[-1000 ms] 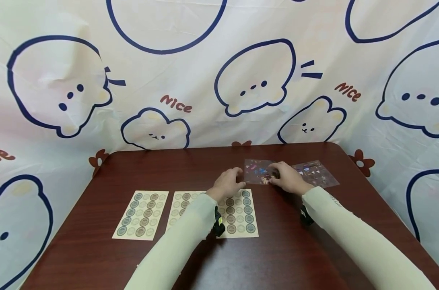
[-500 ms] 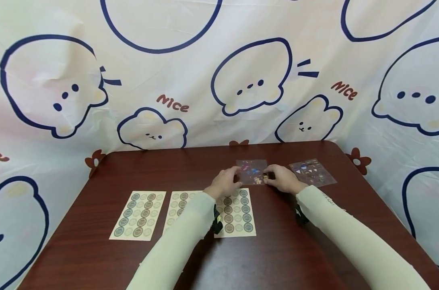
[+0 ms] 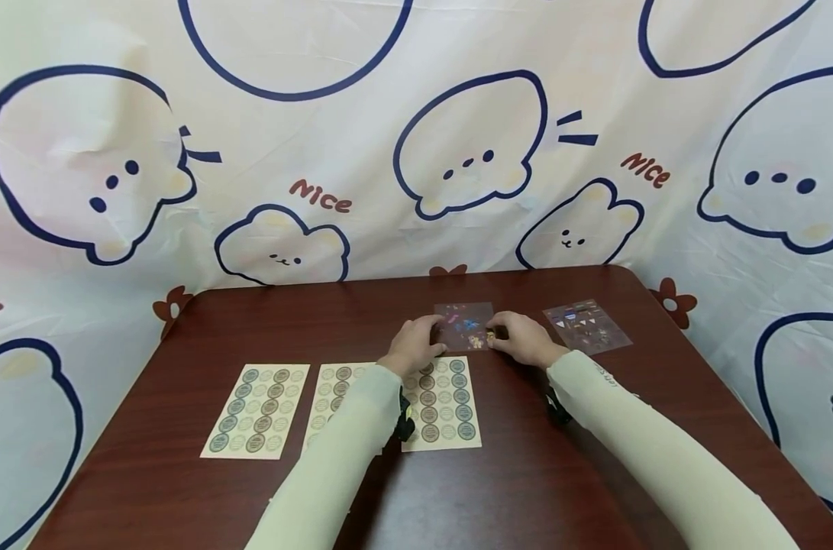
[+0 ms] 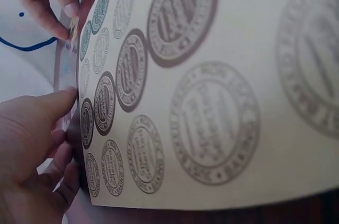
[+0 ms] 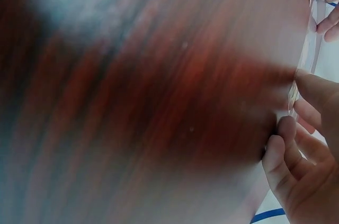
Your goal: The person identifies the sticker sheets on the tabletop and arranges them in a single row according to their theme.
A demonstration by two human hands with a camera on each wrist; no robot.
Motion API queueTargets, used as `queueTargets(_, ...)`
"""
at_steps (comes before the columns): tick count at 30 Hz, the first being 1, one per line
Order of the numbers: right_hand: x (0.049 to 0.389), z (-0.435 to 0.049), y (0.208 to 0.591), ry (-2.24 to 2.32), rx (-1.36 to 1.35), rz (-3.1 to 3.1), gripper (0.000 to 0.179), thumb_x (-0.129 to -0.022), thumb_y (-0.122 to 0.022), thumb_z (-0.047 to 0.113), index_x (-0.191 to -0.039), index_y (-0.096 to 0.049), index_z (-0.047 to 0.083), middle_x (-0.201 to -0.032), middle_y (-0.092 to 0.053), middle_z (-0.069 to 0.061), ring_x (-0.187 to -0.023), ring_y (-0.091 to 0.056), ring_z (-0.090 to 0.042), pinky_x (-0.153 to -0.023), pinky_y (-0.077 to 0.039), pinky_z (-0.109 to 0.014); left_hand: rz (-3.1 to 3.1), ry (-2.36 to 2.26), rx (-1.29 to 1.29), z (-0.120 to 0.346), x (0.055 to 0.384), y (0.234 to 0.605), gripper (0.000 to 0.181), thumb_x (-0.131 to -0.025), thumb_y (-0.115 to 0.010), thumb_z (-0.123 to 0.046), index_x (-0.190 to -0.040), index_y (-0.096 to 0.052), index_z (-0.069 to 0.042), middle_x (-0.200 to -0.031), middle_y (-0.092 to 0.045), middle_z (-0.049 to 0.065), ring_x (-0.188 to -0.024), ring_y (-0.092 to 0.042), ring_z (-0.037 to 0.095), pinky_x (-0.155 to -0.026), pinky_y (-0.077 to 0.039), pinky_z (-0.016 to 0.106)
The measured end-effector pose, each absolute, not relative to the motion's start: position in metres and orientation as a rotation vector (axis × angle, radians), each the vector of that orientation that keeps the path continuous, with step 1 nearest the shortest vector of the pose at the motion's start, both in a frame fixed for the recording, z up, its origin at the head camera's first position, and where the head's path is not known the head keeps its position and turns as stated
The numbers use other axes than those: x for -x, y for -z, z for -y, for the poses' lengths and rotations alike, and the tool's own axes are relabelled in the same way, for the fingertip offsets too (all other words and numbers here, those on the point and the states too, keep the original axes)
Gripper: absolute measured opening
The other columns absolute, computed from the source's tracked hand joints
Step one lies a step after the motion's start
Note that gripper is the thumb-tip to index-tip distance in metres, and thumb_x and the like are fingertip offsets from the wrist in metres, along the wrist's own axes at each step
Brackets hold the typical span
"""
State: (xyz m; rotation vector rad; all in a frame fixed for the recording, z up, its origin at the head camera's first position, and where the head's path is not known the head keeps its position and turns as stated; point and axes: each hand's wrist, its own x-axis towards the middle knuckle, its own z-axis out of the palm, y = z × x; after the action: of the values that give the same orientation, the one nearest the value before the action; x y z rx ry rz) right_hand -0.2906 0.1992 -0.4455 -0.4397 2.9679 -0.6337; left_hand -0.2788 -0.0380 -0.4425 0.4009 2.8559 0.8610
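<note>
Plastic sticker sheet (image 3: 466, 325) lies before you near twelve o'clock, your right hand (image 3: 526, 338) pinching its four-o'clock edge, your left hand (image 3: 412, 344) loosely parted at nine, so guide it gently, without creasing.

Side by side on the desk (image 3: 498, 489), three paper sheets (image 3: 327, 393); behind, a plastic sheet (image 3: 463, 321) between left hand (image 3: 411, 347) and right hand (image 3: 524, 338); farther right, a second film (image 3: 586, 328).
</note>
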Motion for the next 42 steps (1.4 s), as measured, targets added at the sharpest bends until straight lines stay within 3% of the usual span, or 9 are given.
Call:
queueTargets(9, 0.291, -0.198, 0.448, 0.605, 0.429, -2.983, 0.04, -0.097, -0.069, 0.023, -0.132, -0.064, 0.005, -0.14, -0.06, -0.017, -0.132, -0.056, -0.035, -0.109, -0.044, -0.054, -2.875, -0.786, -0.453, 0.036, 0.279, 0.446, 0.056, -0.099, -0.067, -0.027, -0.151, -0.049, -0.017, -0.144, -0.06, 0.01, -0.133, -0.055, 0.03, -0.11, -0.046, 0.047)
queueTargets(15, 0.29, -0.201, 0.447, 0.648, 0.417, -2.973, 0.05, -0.095, -0.07, 0.022, -0.139, -0.056, 0.002, -0.136, -0.06, -0.02, -0.125, -0.057, -0.034, -0.107, -0.046, -0.054, -2.934, -0.739, -0.455, 0.033, 0.279, 0.449, 0.055, -0.098, -0.067, -0.028, -0.149, -0.051, -0.015, -0.138, -0.065, 0.009, -0.124, -0.064, 0.028, -0.104, -0.051, 0.047)
queueTargets(22, 0.293, -0.201, 0.446, 0.774, 0.384, -2.925, 0.056, -0.095, -0.07, 0.02, -0.144, -0.049, 0.0, -0.128, -0.062, -0.021, -0.116, -0.059, -0.033, -0.105, -0.048, -0.052, -2.963, -0.742, -0.42, 0.033, 0.277, 0.449, 0.052, -0.098, -0.068, -0.026, -0.147, -0.054, -0.014, -0.137, -0.065, 0.009, -0.123, -0.064, 0.029, -0.102, -0.052, 0.047)
queueTargets(32, 0.294, -0.2, 0.44, 0.959, 0.269, -2.778, 0.054, -0.1, -0.062, 0.022, -0.147, -0.044, 0.002, -0.093, -0.064, -0.01, -0.076, -0.058, -0.018, -0.07, -0.048, -0.03, -2.977, -0.762, -0.407, 0.033, 0.277, 0.45, 0.05, -0.099, -0.066, -0.025, -0.146, -0.054, -0.014, -0.134, -0.067, 0.009, -0.12, -0.066, 0.027, -0.101, -0.052, 0.045)
queueTargets(42, 0.295, -0.2, 0.437, 0.986, 0.217, -2.731, 0.056, -0.102, -0.06, 0.027, -0.15, -0.041, 0.005, -0.082, -0.065, -0.008, -0.058, -0.058, -0.016, -0.053, -0.05, -0.029, -2.978, -0.768, -0.396, 0.034, 0.277, 0.449, 0.051, -0.099, -0.066, -0.025, -0.147, -0.053, -0.014, -0.137, -0.066, 0.009, -0.122, -0.065, 0.028, -0.102, -0.052, 0.045)
